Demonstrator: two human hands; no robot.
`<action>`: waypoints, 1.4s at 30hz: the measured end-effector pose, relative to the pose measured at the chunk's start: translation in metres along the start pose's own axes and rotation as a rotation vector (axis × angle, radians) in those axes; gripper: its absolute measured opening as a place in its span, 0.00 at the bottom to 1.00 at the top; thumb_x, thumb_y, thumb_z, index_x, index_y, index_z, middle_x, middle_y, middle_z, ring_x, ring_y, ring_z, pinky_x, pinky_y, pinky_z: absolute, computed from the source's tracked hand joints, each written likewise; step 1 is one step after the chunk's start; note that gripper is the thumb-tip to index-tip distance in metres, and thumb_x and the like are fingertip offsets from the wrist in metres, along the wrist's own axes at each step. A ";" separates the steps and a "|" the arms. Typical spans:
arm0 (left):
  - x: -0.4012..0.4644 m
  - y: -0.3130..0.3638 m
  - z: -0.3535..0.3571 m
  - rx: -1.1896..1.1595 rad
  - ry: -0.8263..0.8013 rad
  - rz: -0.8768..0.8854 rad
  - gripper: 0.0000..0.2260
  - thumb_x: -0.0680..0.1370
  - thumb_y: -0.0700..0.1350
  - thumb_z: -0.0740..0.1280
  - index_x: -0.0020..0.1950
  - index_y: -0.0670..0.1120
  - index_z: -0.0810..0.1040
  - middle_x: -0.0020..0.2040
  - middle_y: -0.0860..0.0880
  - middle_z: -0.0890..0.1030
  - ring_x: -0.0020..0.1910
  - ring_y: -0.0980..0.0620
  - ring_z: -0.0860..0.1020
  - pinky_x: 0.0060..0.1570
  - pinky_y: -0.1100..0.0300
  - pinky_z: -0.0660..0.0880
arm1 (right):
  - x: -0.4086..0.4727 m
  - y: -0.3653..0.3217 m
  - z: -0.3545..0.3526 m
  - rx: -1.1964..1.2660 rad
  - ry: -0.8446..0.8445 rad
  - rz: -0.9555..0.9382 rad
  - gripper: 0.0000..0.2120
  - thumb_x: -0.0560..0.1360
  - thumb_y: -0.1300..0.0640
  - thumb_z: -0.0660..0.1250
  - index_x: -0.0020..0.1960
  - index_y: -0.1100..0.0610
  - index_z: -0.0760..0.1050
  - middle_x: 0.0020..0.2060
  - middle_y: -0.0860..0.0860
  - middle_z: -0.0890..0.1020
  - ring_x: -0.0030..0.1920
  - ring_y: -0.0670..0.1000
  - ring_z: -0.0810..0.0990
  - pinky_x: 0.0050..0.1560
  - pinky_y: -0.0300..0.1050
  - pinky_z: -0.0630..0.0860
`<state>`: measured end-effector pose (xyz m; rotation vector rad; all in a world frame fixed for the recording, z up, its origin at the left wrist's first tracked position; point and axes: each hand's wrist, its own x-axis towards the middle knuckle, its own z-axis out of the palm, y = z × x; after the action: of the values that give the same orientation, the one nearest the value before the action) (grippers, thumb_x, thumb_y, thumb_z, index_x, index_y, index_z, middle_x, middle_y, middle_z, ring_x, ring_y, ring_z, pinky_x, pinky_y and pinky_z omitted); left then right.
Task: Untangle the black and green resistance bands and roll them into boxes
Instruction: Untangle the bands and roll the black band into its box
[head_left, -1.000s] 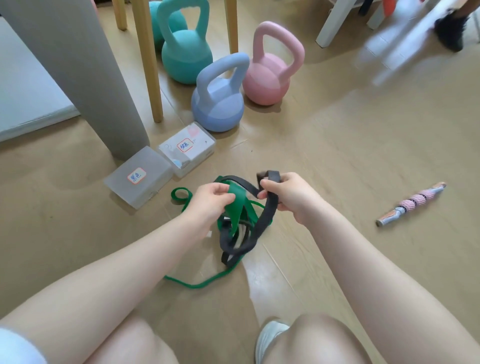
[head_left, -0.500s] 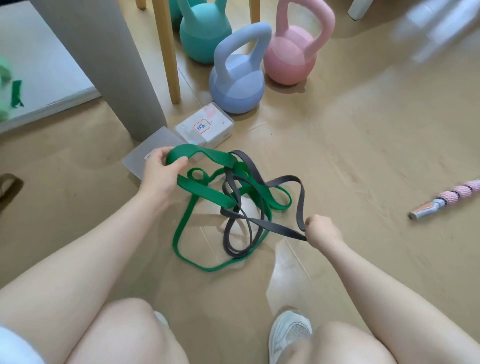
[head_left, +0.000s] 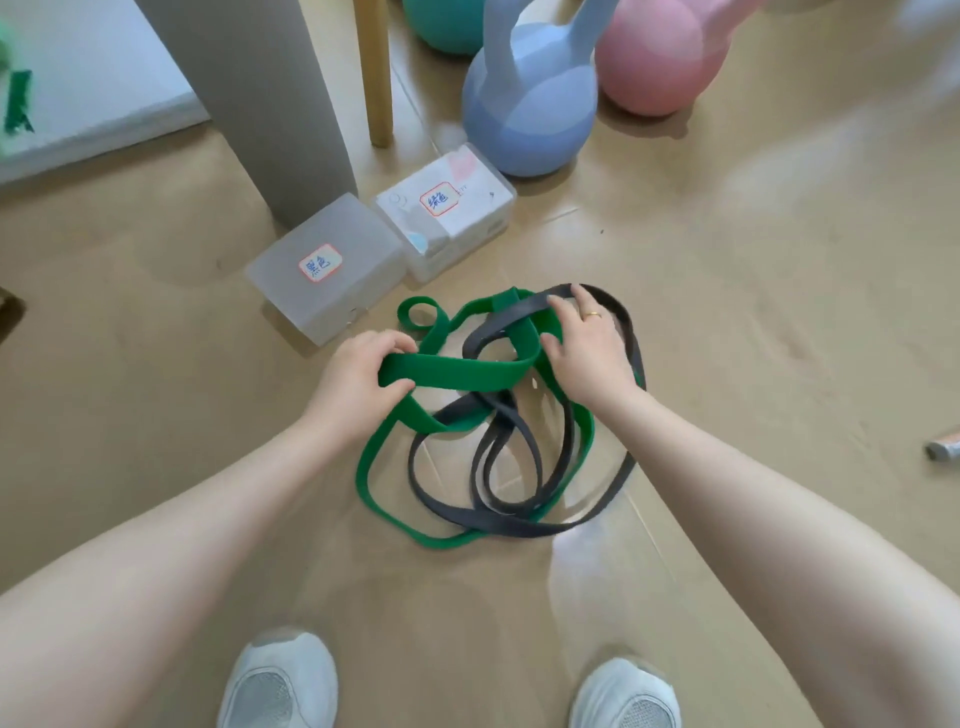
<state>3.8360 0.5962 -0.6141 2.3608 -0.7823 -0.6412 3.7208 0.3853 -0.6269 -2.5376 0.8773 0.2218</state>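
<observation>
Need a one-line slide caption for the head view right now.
Left hand grips the green band; right hand rests on the black band, both bands tangled on the floor.

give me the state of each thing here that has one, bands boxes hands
green band: tangled with the black one, gripped at one stretch
black band: looped through the green, mostly on the floor
frosted box: lid closed, labelled
clear box: lid closed, labelled
left hand: grips the green band
right hand: fingers spread flat on the bands; cannot tell if it holds either
</observation>
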 end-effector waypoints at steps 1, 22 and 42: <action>0.002 -0.004 0.004 0.021 0.014 0.019 0.11 0.73 0.38 0.69 0.54 0.47 0.77 0.50 0.48 0.76 0.52 0.49 0.72 0.52 0.59 0.66 | 0.009 -0.002 0.006 0.020 -0.012 -0.027 0.22 0.80 0.56 0.56 0.73 0.54 0.61 0.75 0.55 0.57 0.73 0.59 0.58 0.70 0.53 0.60; -0.034 0.008 0.041 -0.114 -0.104 -0.118 0.08 0.72 0.49 0.71 0.42 0.47 0.75 0.38 0.50 0.76 0.37 0.53 0.72 0.35 0.62 0.69 | -0.017 -0.022 -0.019 0.257 -0.095 0.057 0.13 0.73 0.47 0.68 0.46 0.58 0.76 0.36 0.49 0.76 0.37 0.49 0.75 0.34 0.42 0.70; -0.072 0.004 0.053 -0.758 -0.272 -0.710 0.11 0.79 0.46 0.63 0.59 0.42 0.72 0.35 0.48 0.71 0.30 0.51 0.73 0.36 0.59 0.74 | -0.131 -0.022 0.059 0.692 -0.397 0.507 0.18 0.74 0.56 0.69 0.60 0.58 0.66 0.47 0.54 0.75 0.41 0.52 0.81 0.40 0.52 0.82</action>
<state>3.7518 0.6217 -0.6311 1.7951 0.2404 -1.2925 3.6312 0.5001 -0.6339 -1.5449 1.1652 0.4636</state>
